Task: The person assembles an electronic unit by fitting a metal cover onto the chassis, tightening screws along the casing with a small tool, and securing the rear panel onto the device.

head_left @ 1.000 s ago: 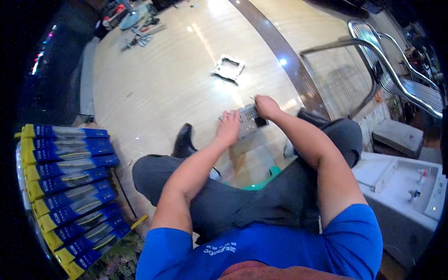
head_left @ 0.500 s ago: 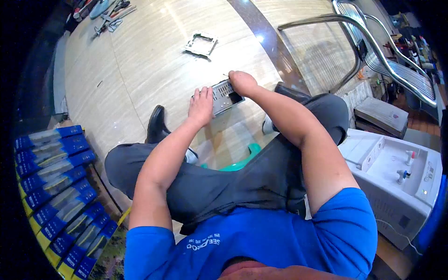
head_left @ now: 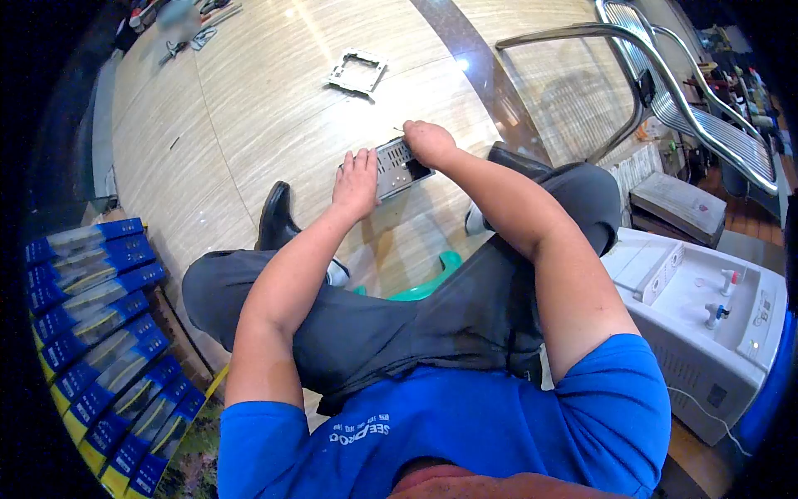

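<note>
A slotted silver metal case with a dark rectangular opening near its right end is low in front of me, between my feet. My left hand grips its left end, fingers extended across the top and thumb hidden. At the far right corner of the case, my right hand is closed in a fist. A thin dark tip sticks out past its fingers, but what it belongs to is hidden. Farther off on the floor lies a pale rectangular frame with an open middle.
Blue-and-yellow packages stand in a row at left. A white water dispenser is on the right, below a metal chair. Part of a green stool shows beneath me. Tools and cable lie at the far left.
Both hands remain at the case, with only a very slight shift. The view has tilted a little; no object has been picked up or let go.
</note>
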